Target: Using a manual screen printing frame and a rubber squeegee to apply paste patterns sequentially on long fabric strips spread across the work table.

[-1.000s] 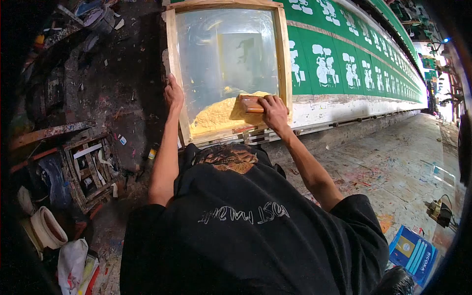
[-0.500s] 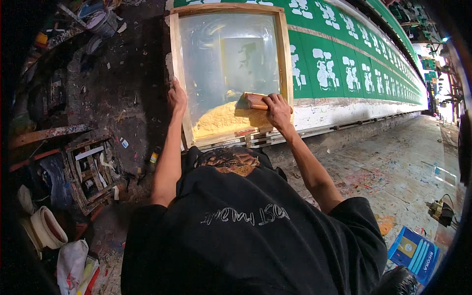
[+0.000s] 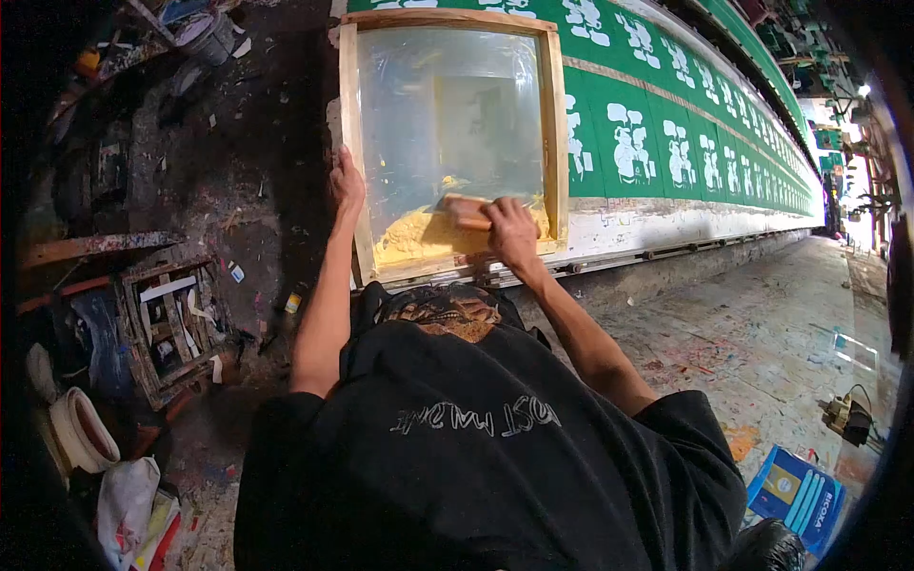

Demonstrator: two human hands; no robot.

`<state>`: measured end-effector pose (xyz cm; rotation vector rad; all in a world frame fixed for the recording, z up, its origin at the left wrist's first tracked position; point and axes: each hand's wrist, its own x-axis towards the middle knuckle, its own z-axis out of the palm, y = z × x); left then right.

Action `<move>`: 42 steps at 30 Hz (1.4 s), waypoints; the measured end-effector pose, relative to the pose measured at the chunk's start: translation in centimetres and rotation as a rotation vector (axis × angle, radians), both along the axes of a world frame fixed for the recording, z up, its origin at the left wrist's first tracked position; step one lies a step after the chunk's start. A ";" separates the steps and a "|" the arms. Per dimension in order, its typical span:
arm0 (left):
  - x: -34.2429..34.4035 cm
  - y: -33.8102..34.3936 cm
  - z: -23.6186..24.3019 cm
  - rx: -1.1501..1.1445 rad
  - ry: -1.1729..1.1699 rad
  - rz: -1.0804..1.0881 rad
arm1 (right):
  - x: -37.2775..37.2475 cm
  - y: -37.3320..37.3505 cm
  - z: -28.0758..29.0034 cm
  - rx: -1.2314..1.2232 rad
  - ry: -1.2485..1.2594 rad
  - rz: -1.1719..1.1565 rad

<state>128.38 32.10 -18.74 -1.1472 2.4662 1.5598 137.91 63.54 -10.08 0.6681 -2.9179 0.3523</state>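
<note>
A wooden-framed mesh screen point(image 3: 487, 133) lies on the long table's near end, a pale rectangle showing through it. My left hand point(image 3: 347, 186) is closed on the left side of its frame. My right hand point(image 3: 514, 228) grips a brown wooden squeegee point(image 3: 466, 209), slightly motion-blurred, over thick yellow ink point(image 3: 402, 243) pooled along the screen's near edge.
The long table point(image 3: 624, 212) runs right, bearing green sheets point(image 3: 654, 152) with white prints. On the left floor are a bucket point(image 3: 205, 48), old frames point(image 3: 171, 328) and a cream container point(image 3: 81, 428). A blue package point(image 3: 790, 500) and small device point(image 3: 847, 414) lie at lower right.
My right hand has moved left and slightly down with the squeegee along the ink. My left hand stays on the frame, which sits slightly more rightward in the picture.
</note>
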 end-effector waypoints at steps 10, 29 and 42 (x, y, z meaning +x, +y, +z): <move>-0.2 0.0 -0.1 0.067 -0.068 -0.028 | 0.2 -4.5 -0.7 0.034 -0.014 -0.029; 0.1 0.3 1.6 0.039 -0.054 -0.066 | -1.2 -2.0 -0.6 0.181 0.045 -0.118; 0.5 0.1 2.7 0.013 -0.041 -0.123 | -2.7 -1.3 0.3 0.132 -0.039 -0.010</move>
